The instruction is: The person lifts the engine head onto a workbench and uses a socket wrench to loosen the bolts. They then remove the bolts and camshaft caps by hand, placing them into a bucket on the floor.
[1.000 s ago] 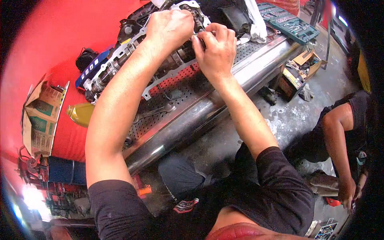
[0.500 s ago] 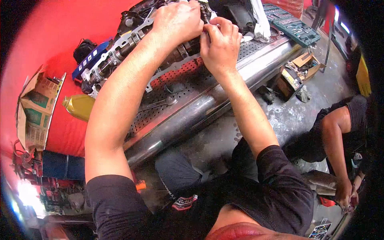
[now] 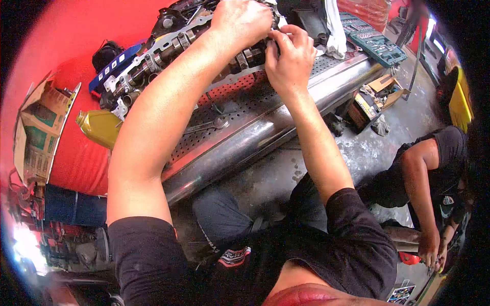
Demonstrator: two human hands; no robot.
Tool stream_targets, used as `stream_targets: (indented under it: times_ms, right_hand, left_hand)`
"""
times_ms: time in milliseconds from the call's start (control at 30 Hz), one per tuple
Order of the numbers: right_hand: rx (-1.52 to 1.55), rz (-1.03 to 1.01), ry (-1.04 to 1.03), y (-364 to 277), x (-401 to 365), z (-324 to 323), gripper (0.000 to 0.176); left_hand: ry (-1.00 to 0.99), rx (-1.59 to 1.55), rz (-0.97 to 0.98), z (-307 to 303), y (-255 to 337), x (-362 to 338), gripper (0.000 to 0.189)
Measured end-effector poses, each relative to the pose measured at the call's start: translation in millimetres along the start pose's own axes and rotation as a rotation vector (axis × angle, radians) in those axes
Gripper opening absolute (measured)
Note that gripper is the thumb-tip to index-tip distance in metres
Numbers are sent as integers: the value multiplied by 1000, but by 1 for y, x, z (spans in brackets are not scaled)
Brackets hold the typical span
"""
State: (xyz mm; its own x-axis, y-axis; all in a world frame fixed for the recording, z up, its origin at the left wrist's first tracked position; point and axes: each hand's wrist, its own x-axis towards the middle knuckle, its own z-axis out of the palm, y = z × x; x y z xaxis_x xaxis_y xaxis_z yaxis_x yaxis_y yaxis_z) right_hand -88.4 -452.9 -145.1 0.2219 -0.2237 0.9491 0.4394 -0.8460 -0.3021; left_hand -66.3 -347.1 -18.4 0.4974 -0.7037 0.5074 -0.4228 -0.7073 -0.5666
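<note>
Fingertips of your right hand (image 3: 291, 53) are pressed together in a pinch on a small part (image 3: 272, 45) at the camshaft (image 3: 244, 57). The part is too small and too shadowed to name. Thumb and forefinger meet on it, and the other fingers curl in behind.

Your left hand (image 3: 242, 20) is closed down over the same shaft just beside the pinch, knuckles up. Its fingertips are hidden on the far side.

The camshaft lies in the cylinder head (image 3: 153, 56), which rests slantwise on the perforated bench (image 3: 240, 104) at the top of your view.

To my eye the left hand should do the steadying: hold the shaft firm so it cannot roll, and let the right work with light fingertip pressure only. Hold the pinch square to the shaft, not cocked. Stay over the casting, because the holes in the bench would likely swallow anything that small.

A wrench (image 3: 206, 125) lies on the bench beside your left forearm, within easy reach. A gold oil bottle (image 3: 99, 127) sits off the bench's left end. An open socket set (image 3: 370, 38) lies at the far right, beyond a white rag (image 3: 334, 25).

Another person (image 3: 434, 163) crouches on the floor to your right, hands low and well apart from yours.
</note>
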Motion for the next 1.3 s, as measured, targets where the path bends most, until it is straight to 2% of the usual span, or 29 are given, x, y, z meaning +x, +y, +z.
stream_targets:
  times_ms: [33,67,167,233,300,367,433,467,567,667,767,867,1167,1300]
  right_hand:
    - [-19,-2,14,-2,0,-1,27]
    - [-34,19,15,-4,1,-4,26]
    - [-85,-19,15,1,2,-1,17]
    - [-56,-28,3,2,5,0,16]
    - [-19,-30,-13,2,3,0,15]
    - [-67,-55,-29,0,0,-2,18]
    - [-76,-62,-12,3,-2,-2,20]
    - [-91,-46,-1,1,-3,-1,20]
    - [-118,-61,-2,3,0,0,21]
    - [-52,-141,-14,7,3,2,20]
    - [-83,-154,-42,6,2,1,20]
    - [-42,-72,52,-1,-2,3,17]
    - [-2,-69,-64,4,2,0,20]
    - [75,-13,-19,-1,-1,-3,21]
  left_hand:
    - [21,20,-13,-1,2,-1,26]
    - [128,-46,-61,-3,4,-3,27]
    - [89,-43,-45,10,3,2,25]
    - [-54,-45,10,9,-2,2,23]
    - [-77,-38,-28,14,0,4,20]
    - [-5,-154,-94,-1,5,-2,27]
    - [-126,-120,-151,-14,10,-3,28]
    - [-178,-92,-104,-11,9,-1,28]
    - [-108,-154,-86,-5,6,-1,28]
    - [-151,-62,-142,-11,11,2,28]
    - [-212,-99,-90,-12,9,5,28]
    - [-237,-109,-79,-12,5,7,29]
    - [-221,-101,-114,-10,10,5,28]
    - [-239,-95,-132,-14,10,5,30]
